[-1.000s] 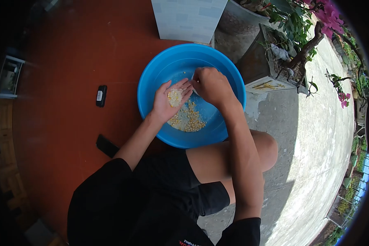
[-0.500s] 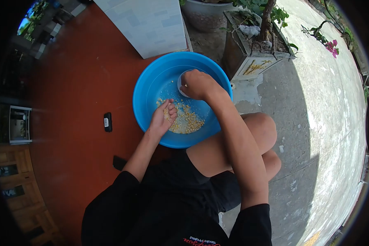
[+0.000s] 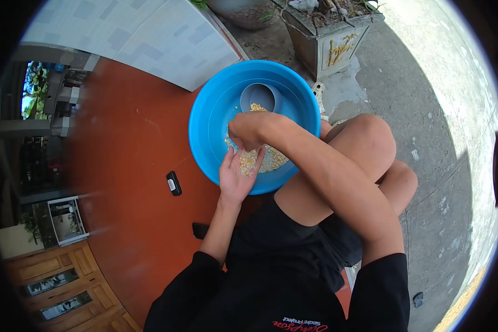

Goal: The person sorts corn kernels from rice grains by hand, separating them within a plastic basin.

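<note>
A round blue basin [image 3: 205,145] stands on the floor. Inside it, at the far side, a grey bowl [image 3: 258,96] holds some yellow kernels [image 3: 257,107]. More loose kernels [image 3: 275,159] lie on the basin's bottom. My left hand [image 3: 239,180] is palm up over the near part of the basin, its fingers apart, with kernels lying on the palm. Right above that palm is my right hand [image 3: 249,130], fingers bent downward and pressed together; what they hold, if anything, is hidden.
A small black object [image 3: 174,183] lies on the red floor [image 3: 144,149] to the left. A tiled block [image 3: 177,41] stands beyond the basin, and a square planter [image 3: 332,47] is at the upper right. My bent knees [image 3: 377,138] are at the basin's right.
My right hand has moved from the bowl toward my left hand. My left hand has opened, showing kernels on its palm. The bowl is now more visible. The whole view has shifted.
</note>
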{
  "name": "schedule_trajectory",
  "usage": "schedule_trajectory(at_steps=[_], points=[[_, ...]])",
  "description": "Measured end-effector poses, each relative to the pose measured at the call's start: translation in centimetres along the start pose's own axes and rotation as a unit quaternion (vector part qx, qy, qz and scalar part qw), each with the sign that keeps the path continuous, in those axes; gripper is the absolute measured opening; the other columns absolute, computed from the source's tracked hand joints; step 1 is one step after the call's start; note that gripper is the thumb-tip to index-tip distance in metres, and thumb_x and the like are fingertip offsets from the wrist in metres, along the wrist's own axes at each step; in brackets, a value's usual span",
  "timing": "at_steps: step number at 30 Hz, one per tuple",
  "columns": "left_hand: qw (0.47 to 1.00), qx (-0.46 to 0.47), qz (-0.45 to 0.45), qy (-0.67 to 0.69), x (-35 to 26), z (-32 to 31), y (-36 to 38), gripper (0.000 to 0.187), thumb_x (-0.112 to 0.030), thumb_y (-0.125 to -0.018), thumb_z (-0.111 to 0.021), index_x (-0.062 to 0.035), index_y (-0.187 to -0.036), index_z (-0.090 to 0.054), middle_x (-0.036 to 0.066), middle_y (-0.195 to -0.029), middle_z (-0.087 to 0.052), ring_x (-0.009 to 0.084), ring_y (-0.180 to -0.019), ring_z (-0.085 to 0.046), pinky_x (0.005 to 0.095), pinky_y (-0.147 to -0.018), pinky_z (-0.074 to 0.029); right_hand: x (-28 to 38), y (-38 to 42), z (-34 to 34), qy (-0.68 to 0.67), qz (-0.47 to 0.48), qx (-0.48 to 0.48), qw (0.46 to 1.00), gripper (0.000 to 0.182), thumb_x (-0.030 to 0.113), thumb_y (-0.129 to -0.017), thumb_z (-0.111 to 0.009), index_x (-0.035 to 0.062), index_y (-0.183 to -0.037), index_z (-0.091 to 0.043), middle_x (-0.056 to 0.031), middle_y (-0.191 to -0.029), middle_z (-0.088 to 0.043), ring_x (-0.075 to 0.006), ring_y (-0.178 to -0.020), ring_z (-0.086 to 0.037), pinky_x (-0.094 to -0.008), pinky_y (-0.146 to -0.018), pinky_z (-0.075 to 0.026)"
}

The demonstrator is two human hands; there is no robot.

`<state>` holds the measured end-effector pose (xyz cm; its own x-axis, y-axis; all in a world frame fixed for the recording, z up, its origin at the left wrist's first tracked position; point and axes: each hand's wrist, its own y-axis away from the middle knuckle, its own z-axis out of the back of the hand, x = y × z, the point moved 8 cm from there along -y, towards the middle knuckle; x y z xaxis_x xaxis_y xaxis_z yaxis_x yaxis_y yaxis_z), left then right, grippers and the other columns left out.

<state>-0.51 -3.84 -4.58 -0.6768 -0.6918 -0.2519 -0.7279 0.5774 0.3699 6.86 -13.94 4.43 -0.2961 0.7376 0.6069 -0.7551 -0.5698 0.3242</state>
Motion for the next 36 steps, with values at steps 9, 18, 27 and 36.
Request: schedule_trajectory(at_steps=[9,18,27,36], points=[[0.998,0.000,-0.032,-0.051,-0.2,0.4,-0.4,0.059,-0.040,-0.121,-0.037,-0.0001,-0.164,-0.042,0.014,-0.165,-0.053,0.0295,-0.156,-0.046,0.0520,-0.136,-0.030,0.5,-0.4,-1.1,-0.006,0.002,0.021,1.000,0.021,0.003,-0.079,-0.084,0.0075,-0.099,-0.083,-0.0165,-0.104,-0.082,-0.0355,-0.100,-0.080,-0.0474,-0.081,-0.063],[0.999,0.035,-0.016,0.026,-0.6,0.3,-0.3,0.072,-0.049,-0.118,-0.041,0.0069,-0.164,-0.038,0.020,-0.165,-0.051,0.0322,-0.157,-0.046,0.0487,-0.137,-0.031,0.8,-2.5,-1.5,0.042,-0.017,0.062,0.997,0.037,0.003,-0.079,-0.083,-0.0016,-0.116,-0.082,-0.0230,-0.111,-0.082,-0.0406,-0.102,-0.081,-0.0518,-0.077,-0.065],[0.999,0.007,-0.032,0.023,-0.4,-0.4,-0.3,0.082,-0.051,-0.118,-0.040,0.0119,-0.168,-0.025,0.029,-0.168,-0.043,0.0348,-0.158,-0.043,0.0452,-0.138,-0.031,-1.1,-0.6,0.8,0.001,-0.065,0.104,0.993,0.026,0.012,-0.080,-0.087,-0.0069,-0.098,-0.083,-0.0239,-0.090,-0.080,-0.0369,-0.084,-0.080,-0.0473,-0.068,-0.061],[0.996,0.063,-0.026,0.064,-0.2,-2.3,-0.3,0.083,-0.050,-0.118,-0.041,0.0123,-0.170,-0.021,0.030,-0.176,-0.031,0.0392,-0.168,-0.026,0.0459,-0.139,-0.027,-2.0,-1.2,4.5,0.001,-0.071,-0.087,0.994,0.022,0.007,-0.084,-0.085,-0.0058,-0.101,-0.082,-0.0279,-0.101,-0.080,-0.0425,-0.093,-0.080,-0.0506,-0.079,-0.065]])
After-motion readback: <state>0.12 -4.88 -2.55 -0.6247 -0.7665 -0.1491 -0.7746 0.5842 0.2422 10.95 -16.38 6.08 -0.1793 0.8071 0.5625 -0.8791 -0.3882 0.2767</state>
